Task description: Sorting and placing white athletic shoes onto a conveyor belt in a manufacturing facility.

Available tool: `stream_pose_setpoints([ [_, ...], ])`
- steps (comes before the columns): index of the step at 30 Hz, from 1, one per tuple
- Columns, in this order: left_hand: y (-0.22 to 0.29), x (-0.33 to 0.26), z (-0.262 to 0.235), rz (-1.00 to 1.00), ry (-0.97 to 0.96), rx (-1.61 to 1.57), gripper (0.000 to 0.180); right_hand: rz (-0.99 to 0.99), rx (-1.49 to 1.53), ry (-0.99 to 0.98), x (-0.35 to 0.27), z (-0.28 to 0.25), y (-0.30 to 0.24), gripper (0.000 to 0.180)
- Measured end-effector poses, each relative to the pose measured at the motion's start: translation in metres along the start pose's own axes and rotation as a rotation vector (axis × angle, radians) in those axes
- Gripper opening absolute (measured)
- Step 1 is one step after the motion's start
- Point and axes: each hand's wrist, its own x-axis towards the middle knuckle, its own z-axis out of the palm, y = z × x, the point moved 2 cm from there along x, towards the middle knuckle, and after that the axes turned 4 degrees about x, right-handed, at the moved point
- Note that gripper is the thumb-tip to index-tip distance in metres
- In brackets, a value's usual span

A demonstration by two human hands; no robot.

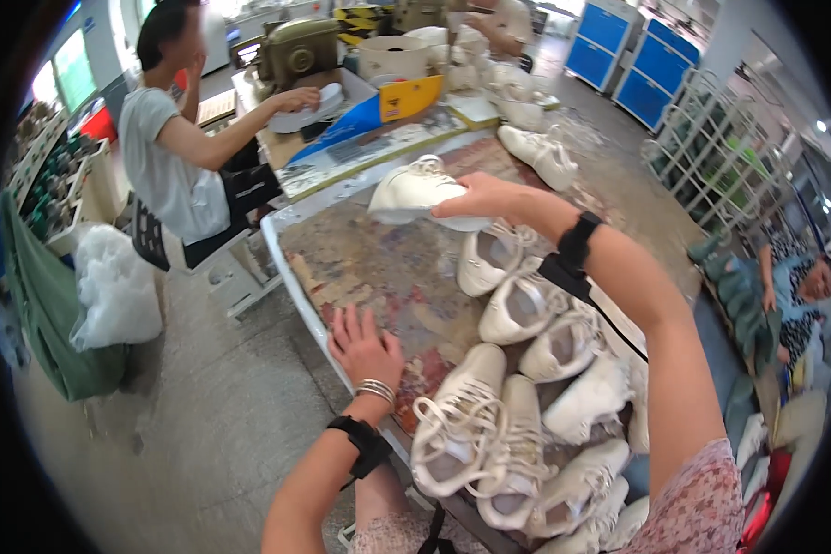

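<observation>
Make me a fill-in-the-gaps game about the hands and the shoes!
1. The right hand holds a white ____ above the table.
2. The left hand lies ____ on the table's edge.
3. The shoes heaped on the table are all ____ in colour.

Missing words: shoe; flat; white

Your right hand (489, 198) held a white sneaker (415, 192) aloft over the far table (369, 268), while your left hand (362, 343) rested flat near the table's left edge, beside piled sneakers (517, 406).
</observation>
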Motion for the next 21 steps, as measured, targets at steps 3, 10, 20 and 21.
stream_pose_setpoints([
  [3, -0.004, -0.001, -0.003, -0.013, 0.01, 0.027, 0.041, -0.198, -0.168, 0.076, -0.105, -0.019, -0.017, 0.069],
  [10, 0.004, 0.0, 0.001, -0.025, -0.015, 0.081, 0.04, -0.071, -0.122, 0.039, -0.322, 0.003, 0.016, 0.089],
  [20, 0.001, -0.002, 0.003, -0.007, -0.043, 0.077, 0.042, -0.094, -0.123, 0.118, -0.224, -0.053, 0.036, 0.021],
  [21, 0.0, -0.002, 0.004, 0.002, -0.037, 0.09, 0.043, -0.121, -0.167, 0.252, -0.177, -0.082, 0.056, 0.024],
])
